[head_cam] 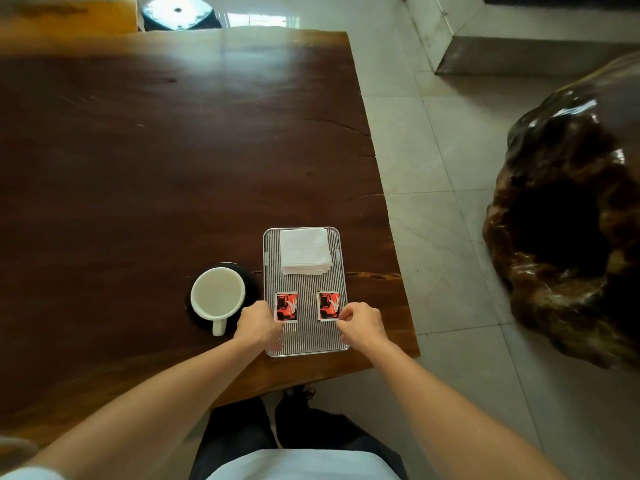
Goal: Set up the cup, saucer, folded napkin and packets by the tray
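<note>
A ribbed metal tray [304, 285] lies near the table's right front corner. A folded white napkin [304, 250] rests on its far half. Two red-and-black packets lie side by side on its near half, the left packet [286, 305] and the right packet [328, 305]. My left hand [258, 323] touches the left packet's near left corner, and my right hand [362, 325] pinches the right packet's near right corner. A white cup [217, 295] stands on a dark saucer [250, 276] just left of the tray, its handle pointing toward me.
The dark wooden table [156, 150] ends just right of the tray, with tiled floor [443, 202] beyond. A large dark carved wooden stump [568, 220] stands on the floor at the right. A stool [178, 12] stands past the far edge.
</note>
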Action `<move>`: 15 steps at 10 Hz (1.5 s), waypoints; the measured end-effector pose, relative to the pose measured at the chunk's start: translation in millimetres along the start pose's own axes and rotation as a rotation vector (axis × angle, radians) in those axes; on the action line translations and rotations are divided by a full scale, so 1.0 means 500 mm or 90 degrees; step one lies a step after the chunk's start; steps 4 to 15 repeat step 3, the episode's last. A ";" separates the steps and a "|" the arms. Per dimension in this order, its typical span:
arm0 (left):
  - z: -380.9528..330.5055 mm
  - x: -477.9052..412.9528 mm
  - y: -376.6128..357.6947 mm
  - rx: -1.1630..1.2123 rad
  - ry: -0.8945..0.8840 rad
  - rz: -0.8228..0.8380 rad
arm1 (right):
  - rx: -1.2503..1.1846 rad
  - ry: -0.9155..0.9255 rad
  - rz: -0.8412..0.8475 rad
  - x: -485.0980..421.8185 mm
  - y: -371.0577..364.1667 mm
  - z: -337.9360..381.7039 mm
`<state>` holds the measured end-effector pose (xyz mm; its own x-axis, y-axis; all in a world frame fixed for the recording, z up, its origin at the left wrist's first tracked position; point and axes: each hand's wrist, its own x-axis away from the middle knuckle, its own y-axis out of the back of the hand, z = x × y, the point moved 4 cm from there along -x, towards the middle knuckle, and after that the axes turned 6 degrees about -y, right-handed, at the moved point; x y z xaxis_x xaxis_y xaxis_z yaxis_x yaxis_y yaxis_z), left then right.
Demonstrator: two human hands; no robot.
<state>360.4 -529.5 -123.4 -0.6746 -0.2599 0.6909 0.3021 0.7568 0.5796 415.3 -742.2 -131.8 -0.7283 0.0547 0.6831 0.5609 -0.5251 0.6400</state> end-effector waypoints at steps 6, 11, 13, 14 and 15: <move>-0.046 0.062 0.101 -0.048 -0.127 -0.060 | 0.113 0.110 0.070 0.072 0.043 0.109; -0.046 0.062 0.101 -0.048 -0.127 -0.060 | 0.113 0.110 0.070 0.072 0.043 0.109; -0.046 0.062 0.101 -0.048 -0.127 -0.060 | 0.113 0.110 0.070 0.072 0.043 0.109; -0.046 0.062 0.101 -0.048 -0.127 -0.060 | 0.113 0.110 0.070 0.072 0.043 0.109; -0.046 0.062 0.101 -0.048 -0.127 -0.060 | 0.113 0.110 0.070 0.072 0.043 0.109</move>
